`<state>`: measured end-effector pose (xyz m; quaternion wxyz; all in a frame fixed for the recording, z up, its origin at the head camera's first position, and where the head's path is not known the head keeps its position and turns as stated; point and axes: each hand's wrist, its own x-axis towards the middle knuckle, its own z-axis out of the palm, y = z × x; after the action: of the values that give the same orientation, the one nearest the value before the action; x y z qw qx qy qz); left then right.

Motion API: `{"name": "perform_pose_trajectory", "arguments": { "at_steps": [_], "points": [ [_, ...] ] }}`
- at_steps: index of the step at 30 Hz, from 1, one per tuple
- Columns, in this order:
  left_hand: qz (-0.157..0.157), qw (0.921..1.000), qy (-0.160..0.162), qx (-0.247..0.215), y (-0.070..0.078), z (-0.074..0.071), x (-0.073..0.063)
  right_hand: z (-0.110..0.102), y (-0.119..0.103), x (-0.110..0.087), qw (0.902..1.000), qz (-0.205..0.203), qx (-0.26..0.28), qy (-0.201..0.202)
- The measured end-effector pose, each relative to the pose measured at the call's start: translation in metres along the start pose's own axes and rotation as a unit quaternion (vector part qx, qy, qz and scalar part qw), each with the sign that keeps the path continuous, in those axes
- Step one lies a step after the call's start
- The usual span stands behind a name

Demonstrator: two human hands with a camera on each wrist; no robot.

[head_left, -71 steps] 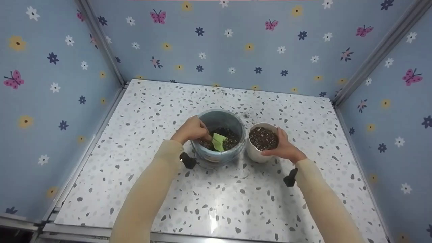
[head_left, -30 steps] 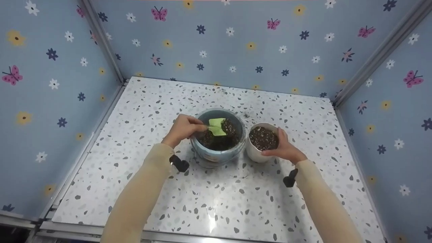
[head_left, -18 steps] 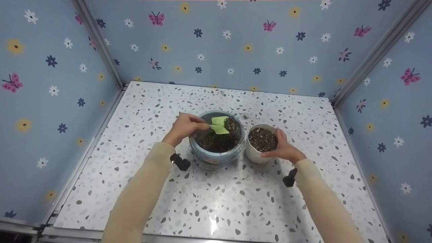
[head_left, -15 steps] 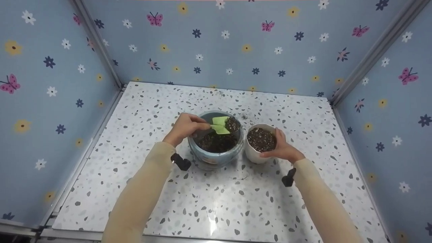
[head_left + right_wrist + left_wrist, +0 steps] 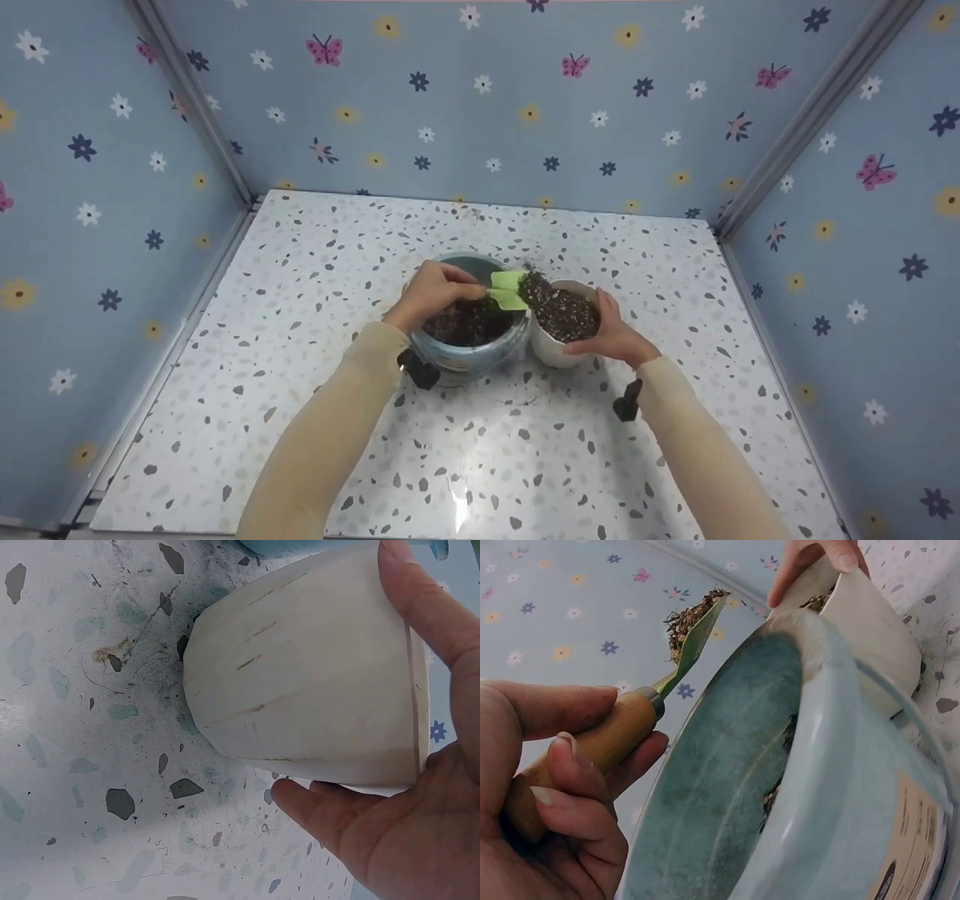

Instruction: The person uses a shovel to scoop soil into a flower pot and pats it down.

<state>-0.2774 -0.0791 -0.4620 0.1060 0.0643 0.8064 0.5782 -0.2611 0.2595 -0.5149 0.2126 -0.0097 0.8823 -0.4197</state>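
My left hand [image 5: 437, 292] grips the wooden handle [image 5: 607, 739] of a small garden trowel with a green blade [image 5: 508, 291]. Dark, loose soil [image 5: 534, 288] is heaped on the blade, whose tip reaches over the left rim of a white flower pot [image 5: 553, 352]. That pot is nearly full of soil [image 5: 574, 313]. Around its right side curls my right hand [image 5: 616, 334], thumb near the front rim and fingers at the back. Below my left hand stands a bigger pale blue glazed pot [image 5: 465, 354], with soil low inside it.
Both pots stand close together on a white speckled tabletop [image 5: 315, 420]. Some soil crumbs are scattered behind them. Blue flowered panels [image 5: 495, 112] wall in the table at the back and both sides.
The trowel dug into the blue pot's soil, came up loaded, and has moved right to the white pot's rim. My right hand keeps its hold on the white pot.
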Motion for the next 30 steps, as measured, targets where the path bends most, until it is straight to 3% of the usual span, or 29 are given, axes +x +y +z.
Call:
{"name": "perform_pose_trajectory", "arguments": {
  "at_steps": [8,15,22,30],
  "points": [
    [0.022,0.9995,-0.019,0.010,0.007,0.030,0.009,-0.002,0.001,-0.002,0.9999,-0.007,0.008,0.009],
    [0.012,0.9994,-0.007,0.030,0.015,0.049,0.017,-0.003,0.000,-0.002,0.9997,-0.015,0.019,0.006],
    [0.019,0.9988,0.017,0.043,0.016,0.058,0.019,-0.002,0.000,-0.003,0.9998,-0.015,0.012,-0.006],
    [0.024,0.9981,0.018,0.053,0.016,0.060,0.020,-0.002,0.001,-0.002,0.9999,-0.011,0.003,-0.003]
  ]
}}
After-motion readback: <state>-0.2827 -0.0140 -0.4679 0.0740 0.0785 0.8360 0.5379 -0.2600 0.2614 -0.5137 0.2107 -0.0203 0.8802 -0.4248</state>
